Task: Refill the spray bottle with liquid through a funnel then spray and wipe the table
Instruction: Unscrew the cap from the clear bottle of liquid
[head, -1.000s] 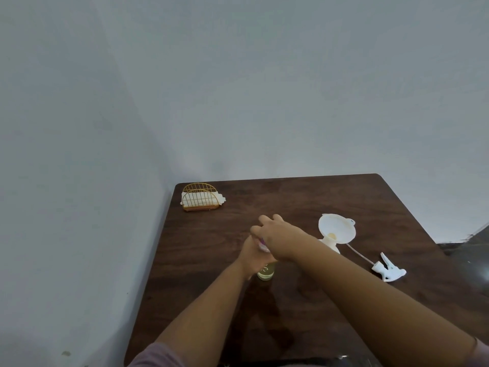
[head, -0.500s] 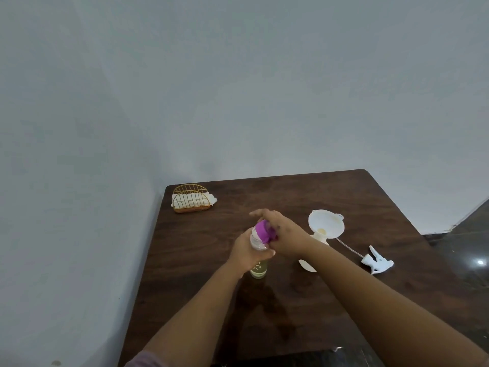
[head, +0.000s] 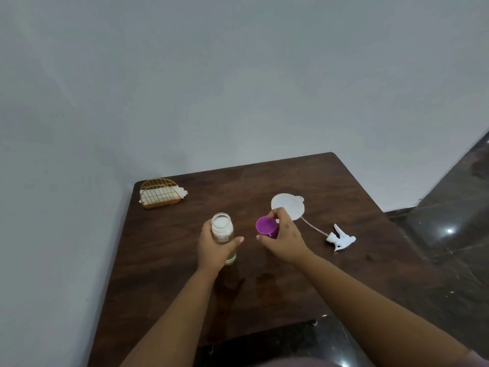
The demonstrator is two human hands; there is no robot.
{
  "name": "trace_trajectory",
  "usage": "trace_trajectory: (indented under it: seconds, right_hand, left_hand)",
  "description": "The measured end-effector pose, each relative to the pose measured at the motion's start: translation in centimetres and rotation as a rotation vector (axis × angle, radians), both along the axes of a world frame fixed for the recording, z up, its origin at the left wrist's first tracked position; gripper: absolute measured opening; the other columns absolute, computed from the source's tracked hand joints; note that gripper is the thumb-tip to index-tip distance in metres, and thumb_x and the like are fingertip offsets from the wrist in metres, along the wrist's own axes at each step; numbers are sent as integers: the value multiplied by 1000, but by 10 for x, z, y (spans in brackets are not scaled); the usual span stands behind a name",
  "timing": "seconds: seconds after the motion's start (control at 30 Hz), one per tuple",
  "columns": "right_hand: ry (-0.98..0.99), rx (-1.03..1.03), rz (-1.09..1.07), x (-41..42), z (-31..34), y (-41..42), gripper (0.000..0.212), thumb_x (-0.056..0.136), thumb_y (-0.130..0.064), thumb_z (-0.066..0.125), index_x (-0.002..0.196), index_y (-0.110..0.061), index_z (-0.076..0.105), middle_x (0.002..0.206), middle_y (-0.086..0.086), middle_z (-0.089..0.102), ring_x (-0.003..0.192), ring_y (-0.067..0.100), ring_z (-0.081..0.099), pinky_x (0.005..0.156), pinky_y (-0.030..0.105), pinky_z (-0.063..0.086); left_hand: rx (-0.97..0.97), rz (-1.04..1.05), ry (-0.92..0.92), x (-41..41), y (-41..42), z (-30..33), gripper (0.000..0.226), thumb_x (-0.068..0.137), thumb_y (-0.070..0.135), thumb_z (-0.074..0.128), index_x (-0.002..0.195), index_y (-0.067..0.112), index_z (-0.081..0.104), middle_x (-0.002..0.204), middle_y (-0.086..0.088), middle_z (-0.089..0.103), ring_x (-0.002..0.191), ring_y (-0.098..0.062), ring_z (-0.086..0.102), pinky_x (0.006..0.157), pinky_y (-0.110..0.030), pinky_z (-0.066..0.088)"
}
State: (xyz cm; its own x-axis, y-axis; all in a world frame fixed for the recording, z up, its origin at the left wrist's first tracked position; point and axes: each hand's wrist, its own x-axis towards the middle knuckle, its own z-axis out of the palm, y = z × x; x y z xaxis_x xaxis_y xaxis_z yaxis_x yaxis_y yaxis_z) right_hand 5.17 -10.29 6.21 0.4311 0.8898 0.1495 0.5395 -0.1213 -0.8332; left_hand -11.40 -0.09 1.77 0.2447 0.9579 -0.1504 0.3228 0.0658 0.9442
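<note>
From my remote seat I see the left hand [head: 211,246] wrapped around a clear bottle [head: 223,237] of yellowish liquid, holding it upright with its base on or just above the table [head: 304,282]; the grip is full, fingers curled round the body with the thumb tip showing on the right side. I judge it is held that way to keep the open mouth level so nothing spills. The right hand [head: 283,239] pinches a purple cap [head: 266,227] between thumb and fingers, its hollow side facing up at me, just right of the bottle and apart from it. The cap is off, so this supply bottle looks ready for pouring.

The white funnel [head: 288,209] stands just behind the right hand, presumably seated in the spray bottle (which the hand and funnel hide, so I cannot confirm it). The white trigger sprayer head [head: 341,238] lies on its side to the right with its dip tube trailing back toward the funnel, set aside so the neck is free. A gold wire holder with white napkins [head: 161,194] waits at the far left corner, likely for wiping

My guess: put the cap down, then pour
</note>
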Motion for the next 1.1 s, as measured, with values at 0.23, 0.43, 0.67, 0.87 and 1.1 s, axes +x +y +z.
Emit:
trace_trajectory:
  seconds: [0.23, 0.43, 0.67, 0.87, 1.1]
  right_hand:
    - [-84, 247, -14, 34, -19, -60, 58, 71, -23, 78, 122, -12, 53, 119, -1, 57, 109, 11, 57, 85, 22, 52]
    - [-56, 279, -119, 63, -29, -69, 55, 68, -22, 81, 116, -17, 54, 111, -2, 58, 102, 11, 58, 78, 29, 55]
    - [-144, 26, -252, 105, -80, -98, 59, 73, -31, 81, 122, -12, 57, 114, 2, 61, 104, 21, 54, 89, 31, 46]
    - [-133, -257, -222, 126, -112, -113, 58, 75, -19, 79, 127, -12, 53, 124, 8, 51, 116, 26, 48, 96, 29, 38]
    - [-139, -363, -180, 131, -117, -114, 59, 76, -16, 76, 130, -14, 51, 128, 8, 44, 119, 26, 44, 99, 36, 42]
  left_hand:
    - [136, 206, 95, 9, -20, -12, 100, 54, 28, 95, 138, 19, 40, 135, -4, 56, 125, -22, 53, 105, -47, 45]
    - [162, 314, 157, 16, -22, -14, 113, 53, 32, 95, 146, 16, 32, 140, -6, 52, 135, -26, 42, 112, -47, 35]
    - [176, 339, 167, 18, -27, -17, 109, 59, 27, 93, 147, 14, 30, 142, -6, 49, 136, -26, 39, 113, -49, 34]
    - [156, 356, 181, 19, -41, -22, 108, 62, 23, 91, 148, 12, 29, 143, -8, 50, 137, -29, 38, 114, -50, 32]
    - [118, 306, 244, 11, -60, -25, 110, 62, 27, 91, 150, 14, 26, 144, -6, 47, 137, -29, 33, 112, -47, 31]
